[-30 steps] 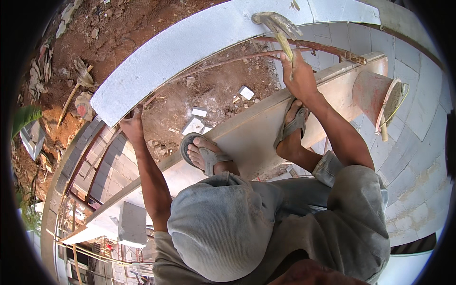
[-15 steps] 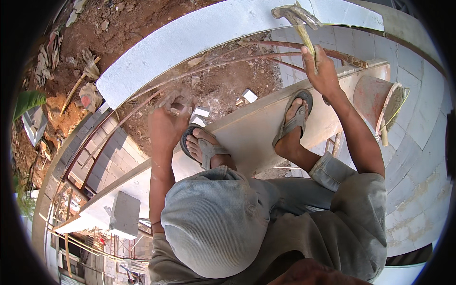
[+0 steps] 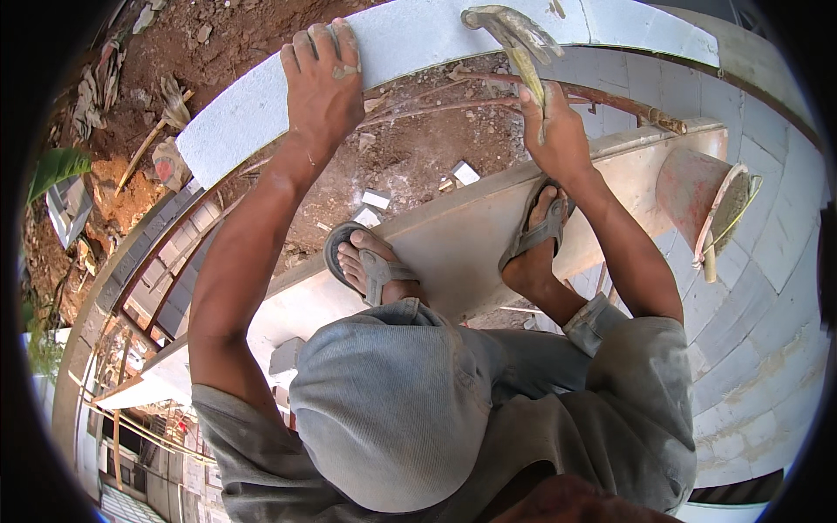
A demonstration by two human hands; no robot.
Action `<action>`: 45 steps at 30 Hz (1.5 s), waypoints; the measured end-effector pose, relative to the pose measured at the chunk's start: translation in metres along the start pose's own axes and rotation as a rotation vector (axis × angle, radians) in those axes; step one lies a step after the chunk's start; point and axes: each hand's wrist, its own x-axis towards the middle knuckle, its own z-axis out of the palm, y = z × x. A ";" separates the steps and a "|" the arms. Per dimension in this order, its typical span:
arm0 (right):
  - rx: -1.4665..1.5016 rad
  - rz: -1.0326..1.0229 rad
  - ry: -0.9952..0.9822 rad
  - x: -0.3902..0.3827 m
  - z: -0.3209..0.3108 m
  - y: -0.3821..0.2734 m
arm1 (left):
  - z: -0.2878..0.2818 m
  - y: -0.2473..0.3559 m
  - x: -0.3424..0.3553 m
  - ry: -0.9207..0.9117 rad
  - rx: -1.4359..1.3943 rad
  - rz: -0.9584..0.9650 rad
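Observation:
My left hand [image 3: 323, 87] lies on the pale block course [image 3: 231, 122] at the top of a curved wall, its fingers stretched toward the far edge. Some pale grime marks the back of it. My right hand [image 3: 555, 135] is closed around the yellowish handle of a claw hammer [image 3: 516, 44]. The worn, mortar-smeared hammer head is above the same block course, right of my left hand. Whether the head touches the block, I cannot tell.
My sandaled feet stand on a long plank [image 3: 453, 253]. A reddish, mortar-crusted bucket [image 3: 689, 192] is at the plank's right end. Rusty poles [image 3: 602, 96] run between plank and wall. Small white block offcuts [image 3: 377, 199] lie on the dirt below. A pale block wall [image 3: 758, 288] curves on the right.
My left hand has moved up from near my left foot onto the block course. My right hand and the hammer have shifted left and slightly lower.

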 end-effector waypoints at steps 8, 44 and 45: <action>-0.066 0.016 -0.113 0.004 0.007 0.003 | 0.002 0.002 -0.005 0.005 -0.010 0.004; -0.057 0.635 0.288 -0.260 -0.003 0.180 | -0.020 -0.117 0.026 -0.501 -0.496 -0.186; -0.071 0.631 0.365 -0.273 0.022 0.191 | 0.001 -0.119 0.034 -0.480 -0.421 -0.105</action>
